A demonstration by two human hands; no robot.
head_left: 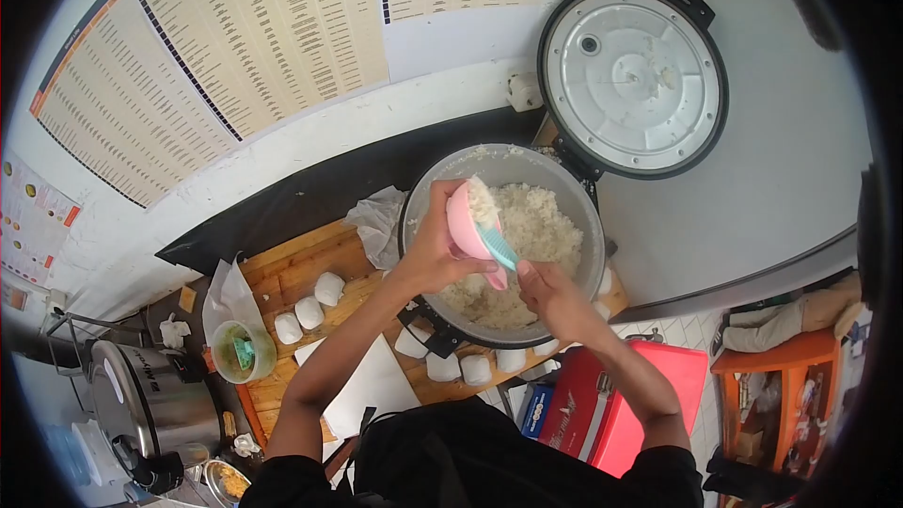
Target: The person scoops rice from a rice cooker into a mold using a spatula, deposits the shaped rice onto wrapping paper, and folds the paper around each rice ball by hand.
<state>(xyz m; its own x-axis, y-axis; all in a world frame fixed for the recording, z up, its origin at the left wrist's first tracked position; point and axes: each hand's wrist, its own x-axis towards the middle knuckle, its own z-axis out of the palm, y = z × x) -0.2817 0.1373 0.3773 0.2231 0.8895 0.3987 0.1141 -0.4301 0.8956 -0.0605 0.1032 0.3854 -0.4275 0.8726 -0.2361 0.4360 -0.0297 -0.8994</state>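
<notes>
My left hand is wrapped round a pink bowl with white rice in it, tilted above the rice cooker pot. In my right hand is a teal rice paddle, its blade against the rice at the bowl's edge. Below both hands, cooked rice fills part of the grey pot. The cooker's round lid stands open behind it. Several white wrapped portions lie along the near side of the cooker.
The wooden table holds more white wrapped bundles, white paper and a green-stained tub. Another cooker stands at the left. A red box is near my right elbow, and an orange shelf stands farther right.
</notes>
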